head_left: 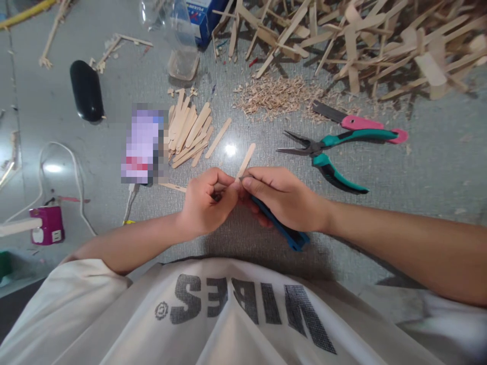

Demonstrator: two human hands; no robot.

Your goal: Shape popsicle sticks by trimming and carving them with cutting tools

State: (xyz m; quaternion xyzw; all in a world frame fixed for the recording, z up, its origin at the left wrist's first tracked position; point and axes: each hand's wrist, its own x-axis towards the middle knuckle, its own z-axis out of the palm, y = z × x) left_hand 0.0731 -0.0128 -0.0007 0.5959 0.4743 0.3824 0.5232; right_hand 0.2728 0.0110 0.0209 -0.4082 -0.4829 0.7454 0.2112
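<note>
My left hand point(211, 200) pinches a wooden craft stick point(247, 158), whose rounded far end points up and to the right. Wrapped in my right hand point(289, 197) is a dark blue utility knife point(279, 223), its tip close against the stick beside my left fingertips. My fingers hide the stick's lower part and most of the blade. Beyond my hands lies a small pile of craft sticks point(188, 129), with a single stick point(218, 138) just right of it. Green-handled needle-nose pliers point(315, 147) rest open on the table to the right.
A pink-handled knife point(361, 122) lies behind the pliers. Wood shavings point(279, 94) and a large heap of sticks point(353, 40) spread across the back. Left of the pile are a blurred phone point(140, 144) on a cable, a black case point(87, 91) and a purple adapter point(47, 225).
</note>
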